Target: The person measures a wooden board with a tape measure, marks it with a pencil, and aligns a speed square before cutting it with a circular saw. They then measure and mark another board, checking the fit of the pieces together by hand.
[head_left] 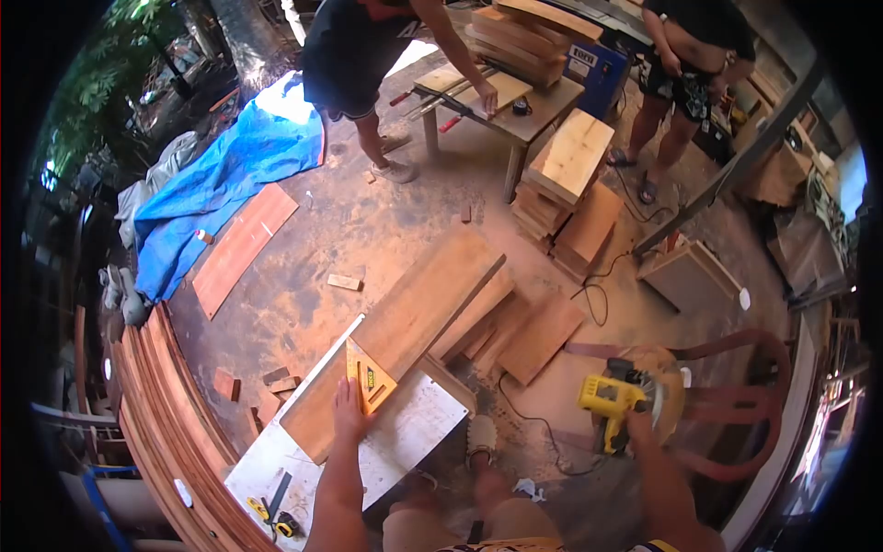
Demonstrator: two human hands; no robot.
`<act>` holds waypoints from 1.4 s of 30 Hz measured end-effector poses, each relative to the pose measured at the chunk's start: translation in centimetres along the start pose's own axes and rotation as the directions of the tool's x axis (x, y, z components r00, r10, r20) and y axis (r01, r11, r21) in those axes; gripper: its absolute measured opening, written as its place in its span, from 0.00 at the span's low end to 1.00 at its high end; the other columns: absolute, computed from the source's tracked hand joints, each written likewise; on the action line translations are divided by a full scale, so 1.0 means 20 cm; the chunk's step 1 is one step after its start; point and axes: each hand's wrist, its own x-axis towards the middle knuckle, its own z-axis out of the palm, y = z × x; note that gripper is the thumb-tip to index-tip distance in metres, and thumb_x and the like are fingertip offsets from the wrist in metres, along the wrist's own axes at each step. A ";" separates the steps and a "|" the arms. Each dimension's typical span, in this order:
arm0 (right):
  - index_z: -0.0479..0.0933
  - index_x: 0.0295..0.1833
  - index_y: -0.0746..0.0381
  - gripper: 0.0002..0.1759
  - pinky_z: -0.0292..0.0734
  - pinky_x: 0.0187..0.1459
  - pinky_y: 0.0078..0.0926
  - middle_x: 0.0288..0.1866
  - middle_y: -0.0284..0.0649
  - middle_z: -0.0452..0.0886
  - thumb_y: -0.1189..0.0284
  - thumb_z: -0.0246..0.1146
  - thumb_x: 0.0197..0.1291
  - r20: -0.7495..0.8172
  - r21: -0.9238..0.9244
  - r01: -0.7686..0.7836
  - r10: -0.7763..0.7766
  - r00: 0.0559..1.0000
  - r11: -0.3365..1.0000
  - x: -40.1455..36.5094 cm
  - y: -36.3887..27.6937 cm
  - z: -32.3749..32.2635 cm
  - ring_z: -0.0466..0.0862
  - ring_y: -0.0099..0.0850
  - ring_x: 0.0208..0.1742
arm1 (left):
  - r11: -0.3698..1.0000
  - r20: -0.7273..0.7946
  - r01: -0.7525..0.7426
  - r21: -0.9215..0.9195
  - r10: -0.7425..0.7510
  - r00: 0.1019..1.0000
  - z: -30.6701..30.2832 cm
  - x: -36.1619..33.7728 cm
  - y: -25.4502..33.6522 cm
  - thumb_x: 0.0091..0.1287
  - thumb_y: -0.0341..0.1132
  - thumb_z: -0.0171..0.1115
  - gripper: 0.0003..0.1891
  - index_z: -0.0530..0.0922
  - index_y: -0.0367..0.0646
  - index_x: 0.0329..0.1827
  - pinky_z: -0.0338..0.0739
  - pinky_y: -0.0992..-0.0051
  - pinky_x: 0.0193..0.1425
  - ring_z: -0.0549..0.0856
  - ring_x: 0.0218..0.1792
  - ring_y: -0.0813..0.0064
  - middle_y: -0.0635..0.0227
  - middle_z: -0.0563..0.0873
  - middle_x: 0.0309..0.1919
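Observation:
A yellow speed square [371, 379] lies on a wide brown wooden board [405, 317]. My left hand [349, 411] holds the square against the board, fingers straight along its left edge and thumb near its lower corner. Beneath the board's near end is a white-topped work surface [418, 414]. Off to the right, my right hand [637, 425] is closed around the handle of a yellow circular saw [609, 397], held apart from the board. The saw's blade side is blurred.
Long planks [166, 432] line the left side. A tape measure [287, 524] sits on the white top's near corner. Boards [543, 339] and a black cord [543, 423] lie on the floor. A person [359, 64] works at a table [552, 106]; another person [690, 55] stands far right.

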 end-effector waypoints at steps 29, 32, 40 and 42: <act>0.77 0.46 0.68 0.11 0.75 0.39 0.26 0.32 0.39 0.80 0.77 0.65 0.57 0.672 -0.185 0.709 -0.438 0.596 0.681 -1.27 -0.38 1.35 0.78 0.25 0.33 | 0.990 -0.028 -0.026 -0.139 0.023 0.999 0.03 -0.06 -0.12 0.48 0.47 0.73 0.54 0.54 0.45 0.78 0.36 0.38 0.76 0.52 0.79 0.63 0.60 0.55 0.79; 0.76 0.47 0.70 0.11 0.75 0.40 0.23 0.35 0.37 0.79 0.78 0.64 0.59 0.727 -0.083 0.711 -0.446 0.522 0.698 -1.24 -0.42 1.44 0.77 0.21 0.36 | 0.990 -0.030 -0.012 -0.140 0.007 1.000 0.02 -0.06 -0.13 0.49 0.47 0.73 0.54 0.53 0.45 0.78 0.37 0.38 0.76 0.52 0.79 0.63 0.61 0.55 0.79; 0.76 0.49 0.70 0.13 0.75 0.44 0.22 0.39 0.37 0.82 0.77 0.63 0.60 0.815 -0.157 0.651 -0.276 0.510 0.742 -1.23 -0.49 1.49 0.79 0.22 0.40 | 0.992 -0.020 -0.017 -0.127 0.015 1.000 -0.02 -0.12 -0.15 0.50 0.44 0.73 0.51 0.54 0.46 0.78 0.41 0.37 0.75 0.55 0.78 0.61 0.63 0.58 0.77; 0.77 0.48 0.69 0.12 0.75 0.44 0.22 0.39 0.38 0.82 0.77 0.64 0.59 0.827 -0.116 0.727 -0.339 0.448 0.677 -1.24 -0.49 1.49 0.80 0.22 0.40 | 0.991 -0.020 -0.009 -0.132 0.006 1.000 -0.02 -0.13 -0.18 0.50 0.45 0.73 0.52 0.54 0.47 0.78 0.40 0.38 0.76 0.54 0.78 0.62 0.63 0.57 0.78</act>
